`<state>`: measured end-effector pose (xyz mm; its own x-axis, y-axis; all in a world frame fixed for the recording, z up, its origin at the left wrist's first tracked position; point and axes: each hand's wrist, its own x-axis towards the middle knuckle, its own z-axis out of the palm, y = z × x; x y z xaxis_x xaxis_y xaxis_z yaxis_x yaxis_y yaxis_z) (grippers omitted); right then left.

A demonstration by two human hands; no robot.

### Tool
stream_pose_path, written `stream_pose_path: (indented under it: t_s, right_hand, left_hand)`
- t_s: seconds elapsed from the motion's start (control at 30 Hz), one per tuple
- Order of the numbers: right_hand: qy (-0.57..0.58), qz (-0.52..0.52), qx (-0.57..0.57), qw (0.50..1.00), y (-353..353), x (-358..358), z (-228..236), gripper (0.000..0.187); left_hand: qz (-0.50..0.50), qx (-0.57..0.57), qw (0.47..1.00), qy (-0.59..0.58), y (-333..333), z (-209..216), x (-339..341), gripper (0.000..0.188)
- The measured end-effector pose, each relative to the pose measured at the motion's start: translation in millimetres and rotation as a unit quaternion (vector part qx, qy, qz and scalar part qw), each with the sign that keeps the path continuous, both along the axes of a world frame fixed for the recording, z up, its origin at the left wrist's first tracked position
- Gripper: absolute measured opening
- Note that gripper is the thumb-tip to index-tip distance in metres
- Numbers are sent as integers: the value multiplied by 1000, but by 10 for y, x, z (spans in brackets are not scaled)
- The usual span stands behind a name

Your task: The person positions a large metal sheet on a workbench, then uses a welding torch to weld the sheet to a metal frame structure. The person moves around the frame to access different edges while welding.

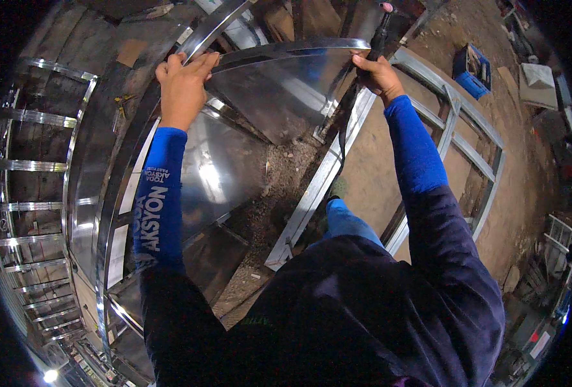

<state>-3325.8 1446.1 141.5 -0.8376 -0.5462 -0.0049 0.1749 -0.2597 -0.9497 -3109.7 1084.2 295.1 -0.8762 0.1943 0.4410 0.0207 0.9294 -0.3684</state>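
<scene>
My left hand (183, 84) grips the upper left corner of a shiny curved sheet of metal (273, 97), fingers folded over its edge. My right hand (377, 74) is closed around the dark handle of a welding torch (379, 35), whose pink tip points up just past the sheet's right end. The torch's cable hangs down below the hand. The sheet leans against a curved metal frame (115, 193), with a second shiny panel (218, 171) below it.
A ladder-like row of shiny metal bars (31, 166) curves along the left. Long metal profiles (318, 187) and a rectangular frame (473, 148) lie on the dirt floor. A blue crate (473, 71) stands at the upper right. Clutter fills the right rim.
</scene>
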Motion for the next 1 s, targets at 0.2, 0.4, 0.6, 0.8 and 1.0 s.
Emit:
stream_pose_path:
  t_s: [0.2,0.4,0.6,0.8,1.0]
  right_hand:
    - [-22,-14,-12,1000,-7,4,98,42]
    - [91,19,39,995,35,-71,269,40]
    - [92,12,68,993,81,-49,297,49]
    - [124,-50,36,990,5,85,240,47]
    - [149,-102,54,982,-23,210,154,37]
  left_hand:
    - [-1,22,1000,1,-2,-26,-23,46]
    - [-13,28,999,22,-5,-39,0,42]
    - [-4,31,999,8,18,-10,-6,44]
    - [21,22,999,-18,53,22,16,49]
    - [21,33,999,-21,70,35,26,45]
